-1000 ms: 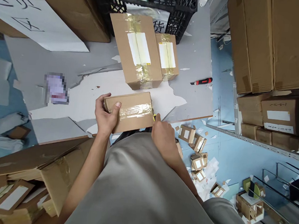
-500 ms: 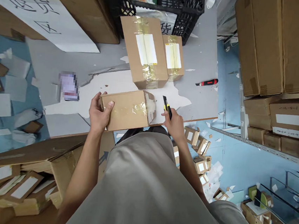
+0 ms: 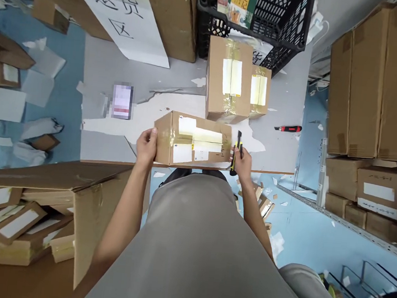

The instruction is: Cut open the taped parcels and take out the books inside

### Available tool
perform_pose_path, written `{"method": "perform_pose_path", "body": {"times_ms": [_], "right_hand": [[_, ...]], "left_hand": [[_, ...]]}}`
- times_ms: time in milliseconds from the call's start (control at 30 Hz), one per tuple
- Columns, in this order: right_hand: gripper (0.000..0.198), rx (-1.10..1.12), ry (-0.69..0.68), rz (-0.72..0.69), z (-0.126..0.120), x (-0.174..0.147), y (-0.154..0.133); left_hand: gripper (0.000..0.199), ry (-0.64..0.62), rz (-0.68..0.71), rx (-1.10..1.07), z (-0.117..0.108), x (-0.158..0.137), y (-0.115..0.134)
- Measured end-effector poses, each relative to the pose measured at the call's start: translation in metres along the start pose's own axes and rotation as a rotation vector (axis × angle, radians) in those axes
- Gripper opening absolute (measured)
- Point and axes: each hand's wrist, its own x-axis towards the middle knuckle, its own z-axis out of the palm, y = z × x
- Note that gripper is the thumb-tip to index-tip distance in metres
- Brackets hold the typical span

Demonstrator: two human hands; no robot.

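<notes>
A taped cardboard box (image 3: 202,142) with white labels on its upper face lies near the table's front edge. My left hand (image 3: 147,146) grips its left end, thumb against the side. In my right hand (image 3: 242,163) is a black-and-yellow utility knife (image 3: 233,164), its tip pointing away from me. That hand is close against the box's right end; whether the fingers touch it, I cannot tell. Behind stand a larger taped box (image 3: 214,75) and a smaller taped box (image 3: 258,97), side by side.
A red-and-black utility knife (image 3: 291,128) lies on the table's right side; a blurred phone-like object (image 3: 122,100) lies at left. A black plastic crate (image 3: 288,54) stands at the back. A large open carton (image 3: 83,231) of boxes is at lower left. Stacked cartons (image 3: 363,94) fill the right.
The box has been turned over, so its labelled face shows instead of a plain taped one. My right hand with the knife has come up to the box's right end.
</notes>
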Motion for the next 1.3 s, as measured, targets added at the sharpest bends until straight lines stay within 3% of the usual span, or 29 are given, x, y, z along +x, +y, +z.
{"method": "perform_pose_path", "body": {"times_ms": [100, 233, 333, 500, 633, 767, 867, 1033, 1300], "right_hand": [[0.044, -0.253, 0.102, -0.082, -0.029, -0.009, -0.013], [0.039, -0.528, 0.132, -0.087, -0.036, -0.015, -0.028], [0.042, -0.663, 0.049, -0.084, -0.033, -0.021, -0.038], [0.055, -0.815, 0.043, -0.243, -0.033, -0.034, -0.070], [0.054, -0.890, -0.227, -0.399, -0.011, -0.040, -0.105], [0.052, -1.140, -0.498, -0.419, 0.029, -0.039, -0.134], [0.053, -1.322, -0.600, -0.447, 0.053, -0.034, -0.148], [0.051, -1.481, -0.673, -0.458, 0.068, -0.026, -0.161], [0.048, -1.539, -0.702, -0.505, 0.071, -0.025, -0.171]], "left_hand": [[0.053, -0.160, -0.081, -0.043, 0.041, 0.000, -0.008], [0.048, -0.389, -0.181, 0.002, 0.076, 0.004, -0.016], [0.052, -0.467, -0.140, 0.012, 0.069, 0.007, -0.018], [0.065, -0.467, 0.223, -0.032, 0.029, -0.004, 0.005], [0.056, -0.601, 0.419, 0.042, 0.018, -0.019, 0.024], [0.056, -0.684, 0.390, 0.065, 0.024, -0.021, 0.016], [0.056, -0.707, 0.340, 0.030, 0.028, -0.018, 0.004], [0.056, -0.722, 0.333, 0.003, 0.030, -0.016, 0.000], [0.059, -0.712, 0.299, -0.048, 0.031, -0.016, -0.001]]}}
